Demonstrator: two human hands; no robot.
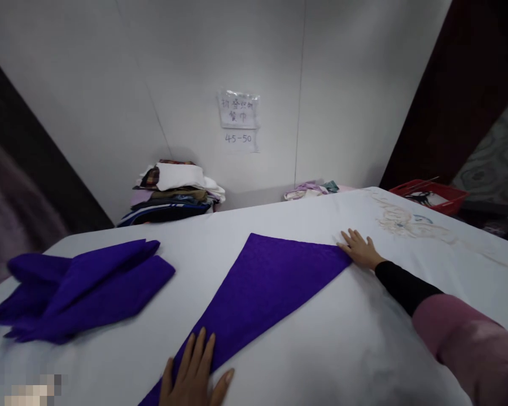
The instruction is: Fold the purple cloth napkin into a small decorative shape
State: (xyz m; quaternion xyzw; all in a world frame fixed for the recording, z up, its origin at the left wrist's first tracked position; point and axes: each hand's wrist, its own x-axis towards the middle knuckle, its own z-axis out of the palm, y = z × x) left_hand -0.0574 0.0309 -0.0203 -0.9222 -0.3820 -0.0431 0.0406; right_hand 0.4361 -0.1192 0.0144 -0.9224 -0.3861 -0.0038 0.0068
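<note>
A purple cloth napkin [275, 282] lies on the white-covered table [322, 349], folded into a triangle with its long edge toward me. My left hand [195, 369] rests flat with fingers spread on its near left end, and the corner there runs out past the hand. At the far right corner, my right hand [360, 251] lies palm down, fingers apart, touching the tip. The cloth between the hands looks smooth. Left of it is a loose, crumpled heap of purple cloth [84, 293], untouched by either hand.
Behind the table stands a stack of folded clothes [178, 192]. Lilac and green cloths [311, 190] lie near the wall. A red basket [442, 197] is at the back right. A handwritten paper sign [239, 118] hangs on the wall. A pixelated patch covers the lower left corner.
</note>
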